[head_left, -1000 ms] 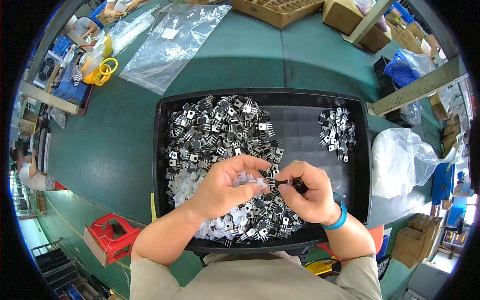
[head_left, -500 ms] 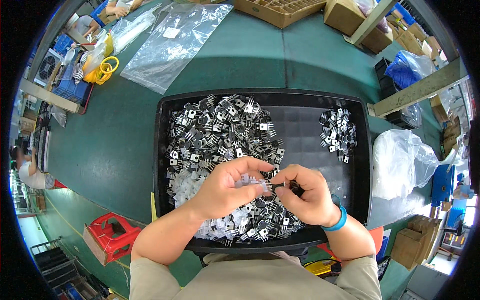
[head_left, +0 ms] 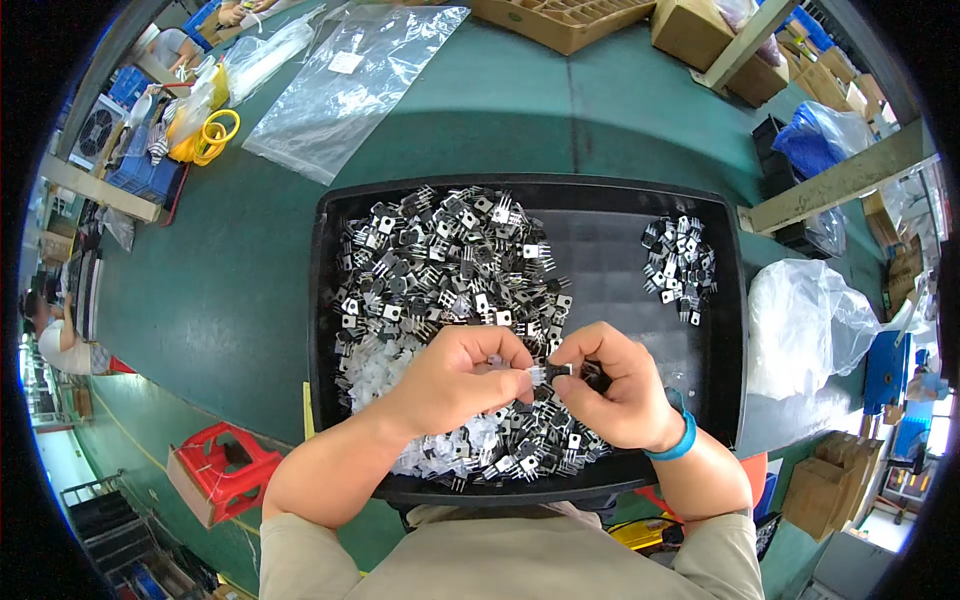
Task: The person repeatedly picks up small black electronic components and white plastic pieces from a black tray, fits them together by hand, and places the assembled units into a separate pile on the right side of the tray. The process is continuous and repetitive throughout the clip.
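Observation:
A large black tray (head_left: 640, 187) lies in front of me, and both my hands meet above it. My left hand (head_left: 462, 378) is closed, pinching a small white plastic piece (head_left: 537, 376) between thumb and forefinger. Opposite it, my right hand (head_left: 622, 392) pinches a black three-legged transistor (head_left: 560, 370), its legs pointing at the white piece. The two parts touch or overlap; how far the legs sit inside is too small to tell. Under my hands spread a big pile of transistors (head_left: 440, 250) and, at the near left, a heap of translucent white pieces (head_left: 375, 375).
A smaller group of transistors (head_left: 680, 262) lies at the tray's right end. Clear plastic bags (head_left: 350, 90) (head_left: 800, 325) rest on the green table (head_left: 200, 300). Cardboard boxes (head_left: 690, 30) and a metal post (head_left: 840, 175) stand at the right; a red stool (head_left: 222, 470) is at the lower left.
My left fingers have curled in more, and less white plastic shows between them. The transistor and the white piece are now in line, touching or overlapping, between my fingertips.

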A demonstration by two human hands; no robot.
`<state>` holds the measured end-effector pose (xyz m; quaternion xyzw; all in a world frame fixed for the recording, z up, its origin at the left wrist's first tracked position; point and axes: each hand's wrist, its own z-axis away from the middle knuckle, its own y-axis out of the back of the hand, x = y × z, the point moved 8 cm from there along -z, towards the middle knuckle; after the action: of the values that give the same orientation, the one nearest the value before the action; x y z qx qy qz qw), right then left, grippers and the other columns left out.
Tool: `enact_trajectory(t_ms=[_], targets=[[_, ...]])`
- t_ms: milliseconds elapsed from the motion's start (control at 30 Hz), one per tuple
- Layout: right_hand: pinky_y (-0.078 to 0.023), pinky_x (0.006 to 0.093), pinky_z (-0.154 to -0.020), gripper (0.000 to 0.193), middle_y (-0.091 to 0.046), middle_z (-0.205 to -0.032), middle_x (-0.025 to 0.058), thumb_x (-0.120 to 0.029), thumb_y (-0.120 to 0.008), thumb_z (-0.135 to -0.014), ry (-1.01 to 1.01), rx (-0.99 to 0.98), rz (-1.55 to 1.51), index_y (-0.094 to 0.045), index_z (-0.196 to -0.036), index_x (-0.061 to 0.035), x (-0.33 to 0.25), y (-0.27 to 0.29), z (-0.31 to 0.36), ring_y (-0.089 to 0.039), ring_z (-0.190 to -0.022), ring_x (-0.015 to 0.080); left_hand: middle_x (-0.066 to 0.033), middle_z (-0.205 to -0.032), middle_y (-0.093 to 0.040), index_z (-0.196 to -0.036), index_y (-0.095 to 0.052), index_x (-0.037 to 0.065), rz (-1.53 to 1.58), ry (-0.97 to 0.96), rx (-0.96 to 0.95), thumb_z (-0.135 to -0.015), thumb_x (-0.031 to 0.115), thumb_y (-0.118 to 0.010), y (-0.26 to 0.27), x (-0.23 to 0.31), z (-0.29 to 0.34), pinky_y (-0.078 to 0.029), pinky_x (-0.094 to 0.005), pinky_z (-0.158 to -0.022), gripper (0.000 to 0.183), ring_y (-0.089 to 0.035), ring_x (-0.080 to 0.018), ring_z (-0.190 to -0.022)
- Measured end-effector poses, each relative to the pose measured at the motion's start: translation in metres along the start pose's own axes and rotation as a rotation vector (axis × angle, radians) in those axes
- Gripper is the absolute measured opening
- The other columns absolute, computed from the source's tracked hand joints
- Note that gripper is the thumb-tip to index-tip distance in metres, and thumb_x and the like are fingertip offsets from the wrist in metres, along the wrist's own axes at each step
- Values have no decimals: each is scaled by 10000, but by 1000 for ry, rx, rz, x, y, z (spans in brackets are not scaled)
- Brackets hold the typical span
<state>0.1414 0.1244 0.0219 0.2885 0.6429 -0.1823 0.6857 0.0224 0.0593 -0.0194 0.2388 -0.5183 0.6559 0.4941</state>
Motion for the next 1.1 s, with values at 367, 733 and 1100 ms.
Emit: enact_trajectory(t_ms=[367, 733, 1100], targets=[[-411, 221, -585, 202, -587, -771, -1, -41, -660, -833, -57, -55, -91, -579, -1015, -10, 12, -8, -4, -501, -682, 51, -69, -759, -645, -875, -609, -10, -40, 32, 37, -824, 41, -576, 0, -4, -1, -363, -194, -467, 80, -483, -38, -560], [-496, 396, -643, 191, -610, -871, 166, -37, -639, -791, 135, 50, 493, -556, -961, -10, 23, 19, -23, -610, -733, 339, -128, -840, -629, -1052, -597, 22, 228, -119, 99, -867, 17, -520, 12, 12, -4, -320, -178, -443, 201, -456, -58, -553], [-514, 473, -640, 312, -629, -854, 199, -240, -678, -792, -230, 34, 892, -501, -931, -24, 73, 6, -18, -633, -754, 397, -160, -927, -657, -1076, -594, 30, 181, -118, 93, -848, -6, -606, 10, 6, -6, -336, -164, -468, 231, -468, -47, -569]])
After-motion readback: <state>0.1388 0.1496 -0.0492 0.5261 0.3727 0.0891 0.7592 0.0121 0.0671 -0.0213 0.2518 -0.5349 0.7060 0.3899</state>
